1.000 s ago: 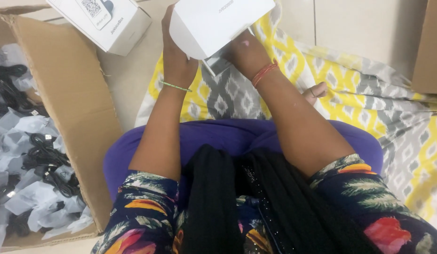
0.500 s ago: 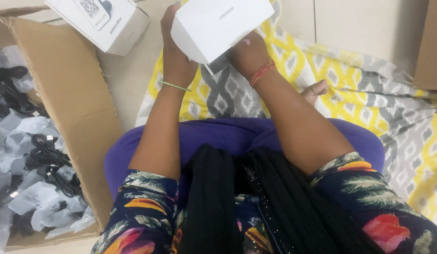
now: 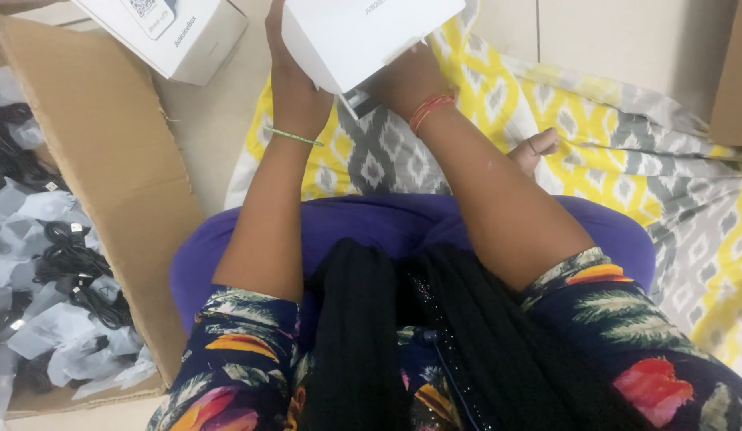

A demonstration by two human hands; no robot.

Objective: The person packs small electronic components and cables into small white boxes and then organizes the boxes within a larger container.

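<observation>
over patterned cloth, both hands' fingers hold a white box; cardboard carton holds bagged cables.

We see a plain white box at twelve o'clock, and a second white box with dark print at eleven o'clock. Under them lies a cloth patterned in yellow, grey and white diamonds. A thin green bangle circles one wrist, orange-red threads the other. Our trousers are solid purple, the scarf black, the sleeves dark navy with orange, red and pale green leaves. At nine o'clock a brown cardboard carton holds black cables in greyish-clear bags.
</observation>
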